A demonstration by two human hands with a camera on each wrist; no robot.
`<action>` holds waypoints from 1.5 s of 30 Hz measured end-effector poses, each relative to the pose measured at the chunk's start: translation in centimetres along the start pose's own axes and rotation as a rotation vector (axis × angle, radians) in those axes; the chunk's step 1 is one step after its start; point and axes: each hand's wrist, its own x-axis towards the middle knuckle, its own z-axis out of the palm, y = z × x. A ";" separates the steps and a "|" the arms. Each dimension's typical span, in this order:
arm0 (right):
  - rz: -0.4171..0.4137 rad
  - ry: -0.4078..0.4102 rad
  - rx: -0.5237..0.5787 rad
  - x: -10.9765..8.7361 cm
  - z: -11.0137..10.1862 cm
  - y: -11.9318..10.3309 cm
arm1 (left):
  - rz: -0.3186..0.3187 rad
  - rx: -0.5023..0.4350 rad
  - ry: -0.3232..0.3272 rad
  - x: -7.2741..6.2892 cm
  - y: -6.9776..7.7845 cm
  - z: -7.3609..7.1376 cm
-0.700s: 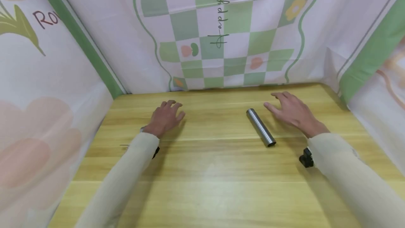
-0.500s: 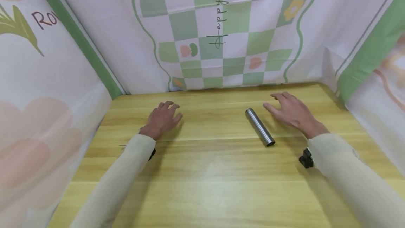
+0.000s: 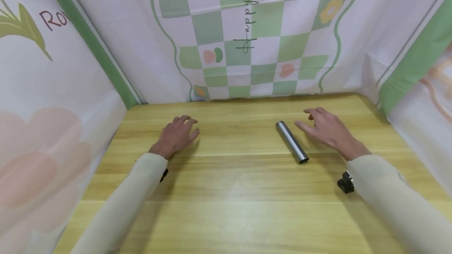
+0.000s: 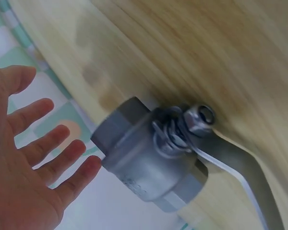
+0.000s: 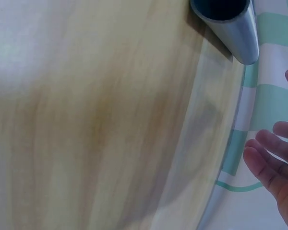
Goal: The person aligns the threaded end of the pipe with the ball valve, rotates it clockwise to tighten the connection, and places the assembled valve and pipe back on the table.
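Observation:
A smooth metal tube (image 3: 292, 142) lies on the table at the right of the head view; its hollow end shows in the right wrist view. Just right of it hovers my right hand (image 3: 328, 130), fingers loosely bent, holding nothing. My left hand (image 3: 174, 134) is spread over the table's left half and grips nothing. In the left wrist view, a grey metal ball valve (image 4: 149, 163) with a bent lever handle (image 4: 242, 167) lies beside that hand's fingertips (image 4: 89, 165). From the head, my left sleeve hides nearly all of the valve.
The wooden table (image 3: 233, 191) is enclosed by printed cloth at the back (image 3: 236, 30) and on both sides. Black wrist cameras (image 3: 346, 182) sit beneath the cream sleeves.
My left hand has drifted left and nearer to me, its sleeve covering more of the thin piece beside it. My right hand has shifted slightly toward me. The tube stays in place.

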 end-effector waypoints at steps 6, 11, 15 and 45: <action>-0.007 0.005 -0.008 -0.6 0.2 0.1 | -0.003 -0.002 -0.001 -0.6 -0.5 -0.2; -0.013 0.004 -0.011 -0.9 0.6 0.1 | -0.013 0.003 -0.015 -1.3 -1.0 -0.5; -0.022 0.014 -0.024 -1.1 0.7 -0.1 | -0.009 0.005 -0.009 -1.9 -1.6 -0.6; -0.070 0.011 -0.031 -2.5 2.3 -0.9 | -0.070 -0.047 -0.052 -5.3 -5.3 -0.4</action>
